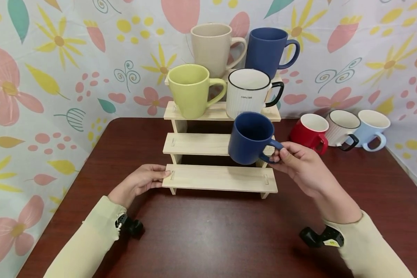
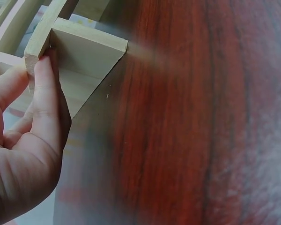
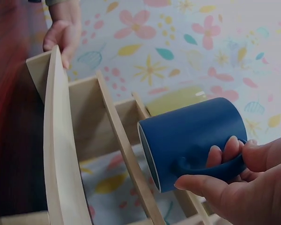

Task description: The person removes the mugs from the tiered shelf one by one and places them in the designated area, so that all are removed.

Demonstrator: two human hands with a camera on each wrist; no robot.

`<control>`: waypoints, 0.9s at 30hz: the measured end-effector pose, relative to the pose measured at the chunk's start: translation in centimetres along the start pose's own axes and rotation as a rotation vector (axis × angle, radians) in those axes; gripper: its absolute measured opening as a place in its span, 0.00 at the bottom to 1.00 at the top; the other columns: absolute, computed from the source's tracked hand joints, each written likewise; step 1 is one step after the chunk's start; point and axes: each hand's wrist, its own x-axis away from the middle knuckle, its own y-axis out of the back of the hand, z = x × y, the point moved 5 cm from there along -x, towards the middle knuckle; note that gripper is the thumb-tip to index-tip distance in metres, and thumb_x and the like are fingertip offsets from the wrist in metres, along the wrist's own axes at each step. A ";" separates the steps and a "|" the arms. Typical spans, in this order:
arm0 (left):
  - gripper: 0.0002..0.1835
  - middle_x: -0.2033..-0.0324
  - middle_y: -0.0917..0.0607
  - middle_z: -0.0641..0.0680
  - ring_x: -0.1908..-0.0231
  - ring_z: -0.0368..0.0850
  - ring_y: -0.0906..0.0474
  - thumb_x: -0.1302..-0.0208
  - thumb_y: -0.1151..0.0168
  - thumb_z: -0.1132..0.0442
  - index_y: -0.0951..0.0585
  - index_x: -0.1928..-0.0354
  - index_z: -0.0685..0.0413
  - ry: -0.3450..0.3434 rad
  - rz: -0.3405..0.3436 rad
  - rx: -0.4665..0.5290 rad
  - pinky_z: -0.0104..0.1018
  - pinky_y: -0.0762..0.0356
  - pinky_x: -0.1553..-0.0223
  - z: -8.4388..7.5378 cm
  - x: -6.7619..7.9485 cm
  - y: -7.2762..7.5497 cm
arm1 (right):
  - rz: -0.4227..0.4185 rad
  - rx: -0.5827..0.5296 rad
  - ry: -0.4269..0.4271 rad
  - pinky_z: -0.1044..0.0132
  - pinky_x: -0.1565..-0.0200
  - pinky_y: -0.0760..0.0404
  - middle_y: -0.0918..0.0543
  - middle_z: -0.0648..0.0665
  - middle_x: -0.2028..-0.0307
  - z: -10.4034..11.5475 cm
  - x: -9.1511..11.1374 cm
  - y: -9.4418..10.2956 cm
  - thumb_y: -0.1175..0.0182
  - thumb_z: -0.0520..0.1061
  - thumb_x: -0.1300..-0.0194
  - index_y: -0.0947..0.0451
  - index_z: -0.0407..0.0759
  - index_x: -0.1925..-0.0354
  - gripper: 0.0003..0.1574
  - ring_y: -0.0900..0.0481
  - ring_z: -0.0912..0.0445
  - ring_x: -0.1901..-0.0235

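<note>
My right hand (image 1: 300, 166) grips the handle of a dark blue mug (image 1: 248, 139), fingers curled through it and thumb on top. The mug is upright in the head view, overlapping the right part of a lower step of a wooden stepped rack (image 1: 219, 178). In the right wrist view the mug (image 3: 192, 140) appears beside the rack's boards. At the rack's left end my left hand (image 1: 144, 180) pinches the lowest board, thumb above and fingers beneath. The left wrist view shows thumb and fingers on that board's end (image 2: 40, 35).
On the upper steps stand a yellow-green mug (image 1: 189, 90), a white ribbed mug (image 1: 246, 96), a beige mug (image 1: 212, 48) and another blue mug (image 1: 266, 50). Red (image 1: 309, 131), white (image 1: 342, 129) and light blue (image 1: 372, 129) mugs stand at the right on the brown table (image 1: 208, 235). A flowered cloth hangs behind.
</note>
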 end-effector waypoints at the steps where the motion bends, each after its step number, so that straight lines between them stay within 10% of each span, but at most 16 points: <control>1: 0.25 0.70 0.13 0.43 0.67 0.33 0.15 0.26 0.46 0.70 0.34 0.35 0.82 0.000 0.000 -0.005 0.24 0.15 0.62 0.0 0.0 0.0 | -0.003 -0.006 0.013 0.70 0.51 0.13 0.18 0.50 0.63 0.0 0.2 0.3 0.51 0.34 0.22 0.19 0.44 0.57 0.14 0.19 0.60 0.59; 27: 0.25 0.72 0.15 0.43 0.70 0.33 0.17 0.26 0.45 0.69 0.34 0.34 0.81 0.027 -0.022 -0.039 0.22 0.18 0.67 -0.3 0.1 0.1 | -0.075 -0.281 0.195 0.64 0.53 0.11 0.16 0.40 0.62 1.9 3.4 8.3 0.59 0.30 0.22 0.20 0.28 0.54 0.19 0.14 0.53 0.57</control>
